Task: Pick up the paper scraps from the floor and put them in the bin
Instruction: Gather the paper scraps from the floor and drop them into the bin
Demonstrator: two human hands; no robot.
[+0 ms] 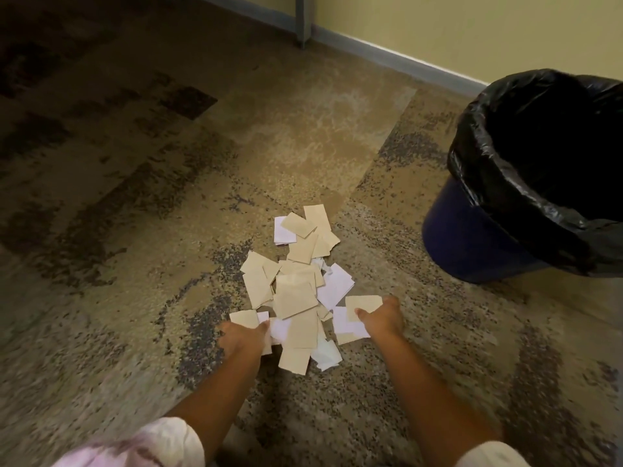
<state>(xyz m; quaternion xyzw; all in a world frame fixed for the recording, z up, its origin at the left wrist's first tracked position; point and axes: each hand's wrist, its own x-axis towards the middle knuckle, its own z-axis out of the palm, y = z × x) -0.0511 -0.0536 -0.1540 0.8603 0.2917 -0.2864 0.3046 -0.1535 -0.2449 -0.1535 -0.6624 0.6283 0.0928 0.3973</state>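
A heap of tan and white paper scraps (pixel 296 284) lies on the patterned carpet in the middle of the view. My left hand (pixel 242 338) is at the heap's near left edge, fingers curled round a few scraps there. My right hand (pixel 381 318) is at the near right edge and pinches a tan scrap (pixel 362 303) between thumb and fingers. The blue bin (pixel 472 241) with a black liner (pixel 485 156) stands open at the right, an arm's length beyond my right hand.
A yellow wall with a grey skirting board (pixel 397 57) runs along the back. A grey metal leg (pixel 303 18) stands against it at top centre. Carpet (pixel 135 230) spreads to the left and behind the heap.
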